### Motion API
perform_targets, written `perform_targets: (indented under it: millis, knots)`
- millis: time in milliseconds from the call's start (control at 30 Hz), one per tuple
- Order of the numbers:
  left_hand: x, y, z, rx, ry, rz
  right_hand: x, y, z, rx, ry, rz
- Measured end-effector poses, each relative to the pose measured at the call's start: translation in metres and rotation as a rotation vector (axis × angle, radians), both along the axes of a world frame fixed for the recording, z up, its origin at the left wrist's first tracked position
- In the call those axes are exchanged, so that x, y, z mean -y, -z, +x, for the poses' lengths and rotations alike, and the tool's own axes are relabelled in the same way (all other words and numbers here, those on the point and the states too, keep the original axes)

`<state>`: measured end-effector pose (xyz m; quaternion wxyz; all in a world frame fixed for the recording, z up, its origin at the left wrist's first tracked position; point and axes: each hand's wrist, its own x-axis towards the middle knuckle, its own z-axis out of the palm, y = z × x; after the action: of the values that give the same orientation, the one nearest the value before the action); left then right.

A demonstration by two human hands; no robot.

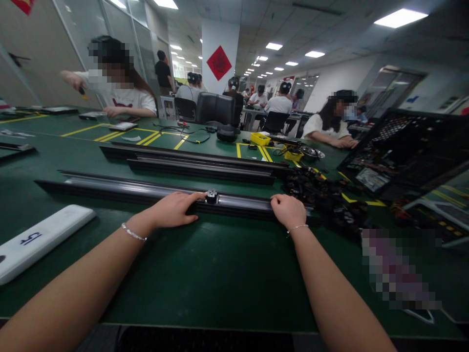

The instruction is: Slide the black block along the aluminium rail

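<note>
Bright ceiling panels, dim foreground, warped edges.

The green table (205, 274) bears long dark rails (146, 190), a white bar (40, 239), and black clips (322, 195).

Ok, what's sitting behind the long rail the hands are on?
Behind the near rail, held by the left hand and right hand, lie two more dark rails on the green table. The table under them is covered.

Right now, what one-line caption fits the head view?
Both hands on a long black rail on a green table: left hand beside a small clip, right hand gripping the rail.
</note>
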<state>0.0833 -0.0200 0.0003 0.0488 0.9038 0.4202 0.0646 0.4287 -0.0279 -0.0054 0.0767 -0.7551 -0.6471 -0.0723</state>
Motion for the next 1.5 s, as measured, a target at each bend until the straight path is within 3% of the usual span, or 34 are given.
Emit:
perform_targets:
  millis: [300, 700, 1100, 1333, 1433, 1500]
  knots:
    - [-0.001, 0.001, 0.000, -0.003, 0.033, 0.000, 0.000, 0.002, 0.001, -0.001, -0.004, 0.014]
    - [0.001, 0.007, 0.009, -0.121, 0.063, 0.132, 0.000, 0.002, 0.001, -0.008, -0.001, 0.013]
    - [-0.001, 0.015, 0.014, -0.090, 0.097, 0.246, 0.000, 0.001, 0.000, 0.004, -0.007, 0.019]
    - [-0.004, 0.018, 0.017, -0.081, 0.103, 0.230, -0.001, 0.003, 0.004, -0.024, -0.015, 0.034]
    - [-0.003, 0.018, 0.020, -0.084, 0.094, 0.241, 0.000, 0.005, -0.005, -0.095, -0.071, 0.128]
    - [-0.002, 0.017, 0.021, -0.082, 0.084, 0.245, 0.002, 0.007, -0.021, -0.145, -0.216, 0.189]
